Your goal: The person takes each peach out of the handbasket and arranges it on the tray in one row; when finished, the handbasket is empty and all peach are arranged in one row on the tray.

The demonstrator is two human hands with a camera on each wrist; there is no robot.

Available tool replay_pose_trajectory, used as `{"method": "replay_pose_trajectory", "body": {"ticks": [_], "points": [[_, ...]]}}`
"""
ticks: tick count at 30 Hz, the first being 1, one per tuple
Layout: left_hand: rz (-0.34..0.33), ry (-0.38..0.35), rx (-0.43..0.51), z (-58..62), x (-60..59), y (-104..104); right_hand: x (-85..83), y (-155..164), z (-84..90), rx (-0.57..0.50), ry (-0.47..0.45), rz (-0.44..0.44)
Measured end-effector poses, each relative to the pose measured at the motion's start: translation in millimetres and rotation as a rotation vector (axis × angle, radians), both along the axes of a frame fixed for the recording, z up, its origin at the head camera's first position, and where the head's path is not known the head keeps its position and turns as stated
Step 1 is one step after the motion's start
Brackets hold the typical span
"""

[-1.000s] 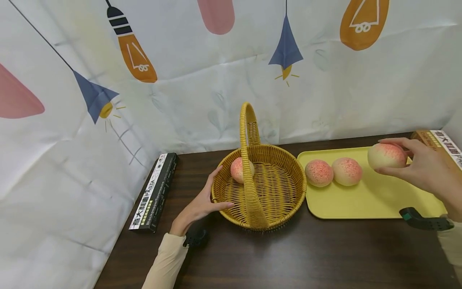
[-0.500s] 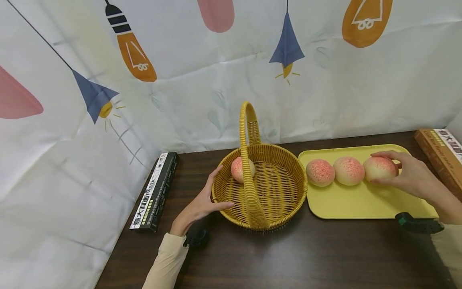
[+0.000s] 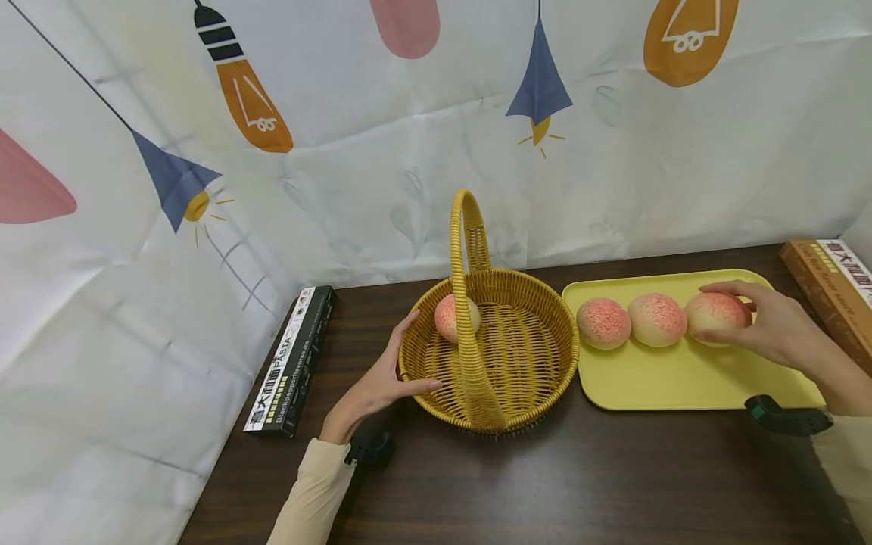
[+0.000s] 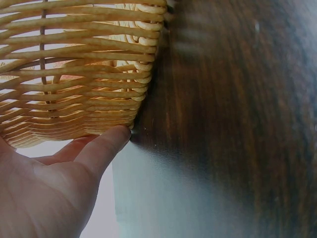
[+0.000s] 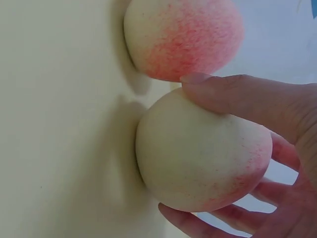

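While the left hand [image 3: 371, 390] rests flat against the basket [image 3: 538, 378], the right hand [image 3: 777, 333] grips a peach [image 3: 715, 314].

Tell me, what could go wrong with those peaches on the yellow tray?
The right hand holds the end peach right beside the middle peach, so a nudge might roll that one along the tray. The left hand only rests against the basket, which might slide if bumped.
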State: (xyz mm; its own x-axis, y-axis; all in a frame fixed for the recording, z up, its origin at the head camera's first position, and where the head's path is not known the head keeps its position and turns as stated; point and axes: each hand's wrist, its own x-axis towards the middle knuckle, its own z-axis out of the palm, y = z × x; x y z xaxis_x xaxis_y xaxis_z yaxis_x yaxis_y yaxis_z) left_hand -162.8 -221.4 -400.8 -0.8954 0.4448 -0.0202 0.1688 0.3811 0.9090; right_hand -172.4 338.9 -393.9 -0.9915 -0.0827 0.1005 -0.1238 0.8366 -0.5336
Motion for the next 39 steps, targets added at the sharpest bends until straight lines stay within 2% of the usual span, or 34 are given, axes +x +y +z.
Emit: {"method": "replay_pose_trajectory", "body": {"ticks": [9, 14, 17, 22, 27, 30, 33, 36, 39], "points": [[-0.003, -0.001, 0.006, -1.5, -1.0, -1, 0.6, -1, 1.9, 0.006, 0.045, 0.012], [-0.01, 0.008, 0.017, -0.7, -0.3, -1, 5.3, -7, 13.1, -0.005, 0.106, 0.041], [-0.012, 0.009, 0.018, -0.6, -0.6, -1, 6.4, -17, 28.6, -0.003, 0.174, 0.078], [-0.015, 0.011, 0.032, -1.7, -0.7, -1, 8.6, -48, 66.4, -0.065, 0.284, 0.16], [-0.005, 0.008, 0.031, -0.5, -0.2, -2, 5.2, -92, 105.6, -0.136, 0.37, 0.305], [0.001, 0.004, 0.028, 2.1, -0.2, -3, -3.5, -125, 127.1, -0.175, 0.326, 0.412], [0.003, 0.0, 0.029, 3.5, 0.1, -3, -18.7, -158, 138.8, -0.218, 0.247, 0.523], [-0.004, -0.009, 0.024, 2.9, 0.7, -2, -37.9, -191, 136.4, -0.259, 0.144, 0.614], [-0.006, -0.016, 0.003, 1.7, 1.4, -2, -56.7, -221, 123.0, -0.267, 0.046, 0.693]]}}
